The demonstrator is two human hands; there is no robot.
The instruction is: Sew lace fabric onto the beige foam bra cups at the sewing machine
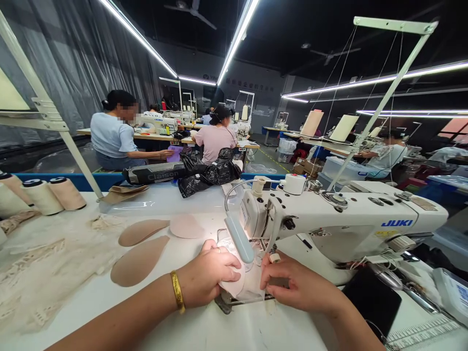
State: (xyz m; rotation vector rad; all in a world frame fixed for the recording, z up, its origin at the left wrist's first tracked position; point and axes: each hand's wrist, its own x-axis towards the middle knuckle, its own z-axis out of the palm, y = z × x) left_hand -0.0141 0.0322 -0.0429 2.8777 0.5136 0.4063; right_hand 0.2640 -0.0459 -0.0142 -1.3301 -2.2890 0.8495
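Observation:
My left hand (215,270) presses and grips a pale pink bra cup (234,286) on the sewing machine bed, its thumb and fingers closed on the cup's edge. To the right, my right hand (292,282) has curled fingers pinching the edge of a sheer pale fabric (254,285) joined to or lying against the cup. A white sewing machine (343,214) stands over the work, and its grey lamp (239,239) partly hides the needle area. Left of my hands lie teardrop-shaped beige pads (139,261) and a paler pad (186,225).
Cream lace fabric (47,273) spreads over the table's left side, near thread cones (42,197). Black plastic bags (210,170) sit behind the machine. At right are a dark flat object (371,300), a clear ruler (420,334) and scissors (417,295). Several people work at machines beyond.

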